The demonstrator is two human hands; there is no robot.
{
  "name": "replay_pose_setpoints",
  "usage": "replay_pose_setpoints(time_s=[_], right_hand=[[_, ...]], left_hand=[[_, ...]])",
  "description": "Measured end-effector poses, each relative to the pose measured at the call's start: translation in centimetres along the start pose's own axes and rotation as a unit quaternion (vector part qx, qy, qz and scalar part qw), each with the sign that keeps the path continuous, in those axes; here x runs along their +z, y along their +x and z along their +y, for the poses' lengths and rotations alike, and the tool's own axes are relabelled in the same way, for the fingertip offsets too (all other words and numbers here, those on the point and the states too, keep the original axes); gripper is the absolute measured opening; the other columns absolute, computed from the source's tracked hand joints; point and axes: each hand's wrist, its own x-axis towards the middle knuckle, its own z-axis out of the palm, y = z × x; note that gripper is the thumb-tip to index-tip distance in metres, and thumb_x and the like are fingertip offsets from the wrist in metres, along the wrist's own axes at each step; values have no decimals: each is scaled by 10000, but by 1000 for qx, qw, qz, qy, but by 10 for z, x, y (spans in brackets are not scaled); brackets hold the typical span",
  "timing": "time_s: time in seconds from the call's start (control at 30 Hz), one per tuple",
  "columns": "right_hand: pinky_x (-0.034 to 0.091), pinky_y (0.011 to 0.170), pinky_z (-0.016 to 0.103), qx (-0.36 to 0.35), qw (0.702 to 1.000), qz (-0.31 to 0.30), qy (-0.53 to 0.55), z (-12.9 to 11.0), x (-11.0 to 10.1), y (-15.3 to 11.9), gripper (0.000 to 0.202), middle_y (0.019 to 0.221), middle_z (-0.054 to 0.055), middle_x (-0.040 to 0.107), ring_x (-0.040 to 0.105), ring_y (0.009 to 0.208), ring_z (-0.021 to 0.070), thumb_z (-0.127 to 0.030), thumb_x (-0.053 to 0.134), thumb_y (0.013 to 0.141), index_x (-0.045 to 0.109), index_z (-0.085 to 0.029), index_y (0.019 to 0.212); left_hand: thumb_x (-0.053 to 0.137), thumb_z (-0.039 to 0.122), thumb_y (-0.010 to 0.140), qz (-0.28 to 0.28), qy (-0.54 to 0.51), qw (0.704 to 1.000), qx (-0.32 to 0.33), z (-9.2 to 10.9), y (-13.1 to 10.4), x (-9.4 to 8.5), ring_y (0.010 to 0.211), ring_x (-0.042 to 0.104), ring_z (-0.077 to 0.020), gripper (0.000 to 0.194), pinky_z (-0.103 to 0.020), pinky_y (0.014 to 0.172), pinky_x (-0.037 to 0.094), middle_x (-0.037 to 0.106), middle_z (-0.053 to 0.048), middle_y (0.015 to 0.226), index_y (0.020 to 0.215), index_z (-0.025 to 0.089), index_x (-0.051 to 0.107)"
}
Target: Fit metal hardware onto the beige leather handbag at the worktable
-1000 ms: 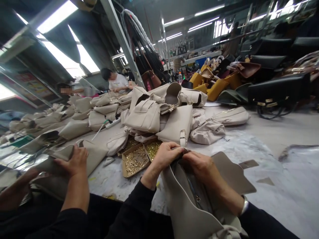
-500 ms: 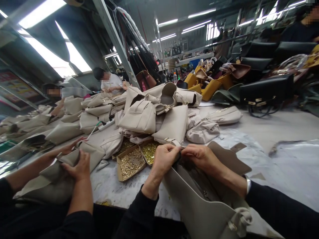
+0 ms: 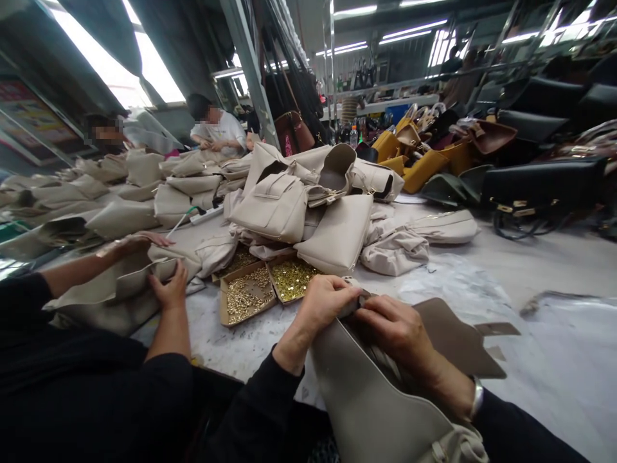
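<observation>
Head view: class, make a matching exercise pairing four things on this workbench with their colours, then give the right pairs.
Things:
1. Bag in both hands
2. Fittings in the cardboard tray
3. Bags at the far middle
4. Long bag at far right

Colours:
A. black
B. beige
C. mustard yellow
D. gold

Pairs: 1-B, 2-D, 3-C, 4-A

Own hands: two, left hand [image 3: 324, 303] and right hand [image 3: 398, 329], both on one beige bag [image 3: 371, 405].
Co-worker hands beside: two, near hand [image 3: 169, 289], far hand [image 3: 137, 242].
People at far end of table: two, one [image 3: 216, 128] in white, another [image 3: 103, 132] further left.
Cardboard trays of brass fittings: two clearly, front tray [image 3: 247, 297], right tray [image 3: 292, 278]; third behind, partly hidden.
Beige bags in pile [image 3: 308, 206]: many, uncountable.
Yellow bags [image 3: 419, 164]: several.
Black bag [image 3: 540, 183]: one clear.
</observation>
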Motion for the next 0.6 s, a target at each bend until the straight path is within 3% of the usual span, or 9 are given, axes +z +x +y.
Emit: replay_pose_setpoints(time_s=[0.4,0.6], right_hand=[[576,766,312,114,991,46,50,-5,-4,-3,225,917,68,731,698,832,199,-156,564,1003,765,-243,1050],[593,744,314,83,993,65,55,-1,-2,-10,242,932,67,732,699,837,197,-88,587,972,765,-232,1050]], left_hand=[[758,455,712,-17,-37,999,1,-5,-1,0,565,532,-129,352,-233,521,370,675,-37,597,646,109,778],[729,474,725,-3,10,1000,9,-3,0,5,576,543,-141,366,-238,521,357,675,-33,586,636,122,778]])
